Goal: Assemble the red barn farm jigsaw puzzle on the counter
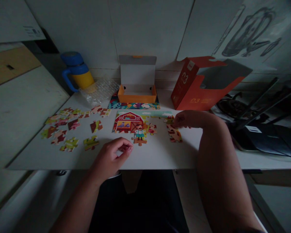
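A single head-worn camera supplies the view, set above the person's dark-clothed lap (140, 207) at the near edge of the flat white tabletop (160, 158) and facing forward and down across it to the pale panelled wall (150, 32) beyond the far edge. The field is wide, covering the near left corner and the depth of the tabletop from near edge to far edge, with the wall's upright seams spreading apart toward the top. Range is close: the bare left forearm (84, 194) and bare right forearm (223, 174) loom large from the bottom, nearer the lens than the far edge.
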### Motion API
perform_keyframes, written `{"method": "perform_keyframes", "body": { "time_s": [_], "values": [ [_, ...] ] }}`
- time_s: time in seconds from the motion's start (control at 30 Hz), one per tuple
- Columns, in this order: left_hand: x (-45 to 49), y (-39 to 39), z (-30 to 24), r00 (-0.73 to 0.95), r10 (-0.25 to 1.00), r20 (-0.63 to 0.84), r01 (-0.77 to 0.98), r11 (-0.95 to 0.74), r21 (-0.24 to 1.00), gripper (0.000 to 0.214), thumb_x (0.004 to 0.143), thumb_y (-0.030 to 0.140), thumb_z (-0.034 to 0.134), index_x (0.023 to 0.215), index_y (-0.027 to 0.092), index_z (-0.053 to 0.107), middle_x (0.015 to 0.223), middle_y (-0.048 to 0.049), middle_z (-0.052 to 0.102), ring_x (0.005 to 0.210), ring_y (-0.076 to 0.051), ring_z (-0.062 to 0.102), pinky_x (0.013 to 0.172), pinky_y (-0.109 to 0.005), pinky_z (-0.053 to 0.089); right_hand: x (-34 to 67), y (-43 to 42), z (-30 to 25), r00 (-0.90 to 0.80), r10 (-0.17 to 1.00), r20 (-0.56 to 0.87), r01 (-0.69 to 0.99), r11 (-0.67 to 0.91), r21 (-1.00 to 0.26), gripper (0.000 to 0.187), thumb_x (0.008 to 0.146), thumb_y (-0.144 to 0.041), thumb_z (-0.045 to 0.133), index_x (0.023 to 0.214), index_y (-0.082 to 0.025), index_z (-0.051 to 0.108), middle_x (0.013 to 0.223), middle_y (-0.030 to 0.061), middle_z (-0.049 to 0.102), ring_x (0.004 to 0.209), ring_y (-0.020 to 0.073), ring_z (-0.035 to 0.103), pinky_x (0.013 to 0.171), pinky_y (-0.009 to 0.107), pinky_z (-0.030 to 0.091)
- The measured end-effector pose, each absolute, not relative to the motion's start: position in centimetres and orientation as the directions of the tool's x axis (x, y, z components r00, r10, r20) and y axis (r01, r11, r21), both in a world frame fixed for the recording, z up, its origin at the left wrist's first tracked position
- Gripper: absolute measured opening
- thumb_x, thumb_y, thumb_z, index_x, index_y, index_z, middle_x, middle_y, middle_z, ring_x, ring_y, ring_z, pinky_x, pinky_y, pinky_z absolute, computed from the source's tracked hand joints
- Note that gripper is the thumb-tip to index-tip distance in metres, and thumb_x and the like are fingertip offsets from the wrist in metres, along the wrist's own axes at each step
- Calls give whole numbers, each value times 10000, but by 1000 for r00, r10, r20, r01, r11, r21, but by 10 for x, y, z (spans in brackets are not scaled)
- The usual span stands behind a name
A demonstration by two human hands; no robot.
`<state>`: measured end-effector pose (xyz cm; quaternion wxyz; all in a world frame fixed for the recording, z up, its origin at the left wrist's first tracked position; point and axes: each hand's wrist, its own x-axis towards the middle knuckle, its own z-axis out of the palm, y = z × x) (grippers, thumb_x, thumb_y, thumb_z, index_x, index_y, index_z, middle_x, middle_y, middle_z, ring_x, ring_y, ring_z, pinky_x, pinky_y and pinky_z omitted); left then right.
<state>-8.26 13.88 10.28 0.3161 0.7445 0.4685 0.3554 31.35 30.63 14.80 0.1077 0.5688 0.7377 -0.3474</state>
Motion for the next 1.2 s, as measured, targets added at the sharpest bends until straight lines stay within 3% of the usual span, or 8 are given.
{"method": "perform_keyframes", "body": {
  "time_s": [0.17, 0.33, 0.67, 1.03, 1.2],
  "values": [
    [-73, 135, 104, 331, 885, 327, 549, -463, 696, 102, 1061, 215, 625, 992, 223, 699, 918, 3, 754, 841, -140, 720, 798, -262, 566, 316, 308, 142, -305, 770, -560, 924, 95, -371, 584, 704, -776, 807, 933, -240, 786, 820, 31, 710, 711, 177, 571, 641, 312, 438],
    [-68, 132, 102, 387, 834, 393, 607, -551, 572, 98, 1036, 155, 620, 983, 219, 672, 934, -13, 739, 888, -169, 714, 831, -303, 550, 319, 310, 134, -345, 778, -525, 914, 149, -378, 537, 650, -743, 851, 843, -245, 790, 831, 24, 752, 763, 193, 615, 719, 314, 463],
    [-68, 132, 100, 385, 836, 391, 610, -548, 572, 108, 1047, 147, 610, 985, 219, 661, 932, -10, 725, 879, -164, 698, 821, -311, 539, 314, 306, 139, -369, 764, -529, 910, 182, -372, 482, 693, -697, 839, 897, -261, 826, 882, 34, 788, 768, 202, 641, 689, 308, 470],
    [-67, 129, 98, 381, 841, 385, 615, -541, 573, 114, 1039, 128, 614, 1003, 223, 665, 966, -27, 730, 928, -188, 701, 852, -335, 543, 307, 303, 142, -346, 747, -567, 930, 190, -316, 669, 636, -864, 825, 915, -257, 788, 832, 13, 725, 734, 194, 579, 673, 320, 424],
    [-64, 126, 102, 371, 845, 384, 609, -534, 586, 104, 1010, 114, 639, 1000, 214, 666, 973, -39, 753, 927, -200, 712, 851, -339, 561, 314, 308, 125, -389, 729, -563, 910, 209, -358, 660, 687, -858, 786, 850, -222, 715, 819, 39, 682, 741, 200, 542, 700, 347, 420]
  ]
}}
